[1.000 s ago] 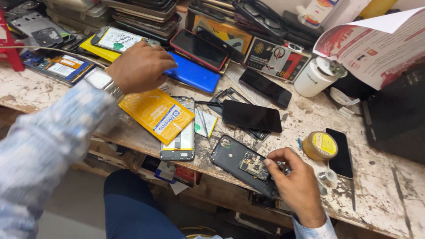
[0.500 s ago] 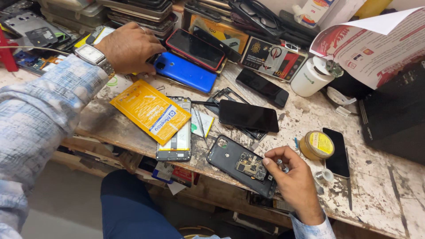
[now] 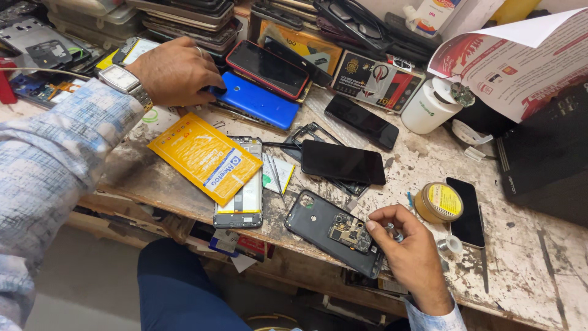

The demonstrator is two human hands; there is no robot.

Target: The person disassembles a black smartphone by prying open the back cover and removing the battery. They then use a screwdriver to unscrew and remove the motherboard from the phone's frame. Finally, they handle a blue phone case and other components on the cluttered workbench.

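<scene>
Two hands were at work over the scarred workbench (image 3: 429,165); nearest me, the right hand (image 3: 410,254) was curled narrow around a small metal tool (image 3: 395,233), its fingertips touching the edge of the opened dark phone (image 3: 334,233), which lay back-off at the bench's front edge with its circuit board (image 3: 350,230) bare; that phone looked light and stiff but delicate, best gripped by its outer frame and never by the exposed board; just beside it sat a round yellow tin (image 3: 438,202); further in lay a yellow packet (image 3: 205,156) over a stripped screen frame (image 3: 242,196) and a black phone (image 3: 343,162) face up; furthest off, the left hand (image 3: 177,70), wearing a wristwatch (image 3: 119,79), rested half-closed on a blue phone (image 3: 257,101), beside stacked handsets; whether it truly gripped it I couldn't tell
</scene>
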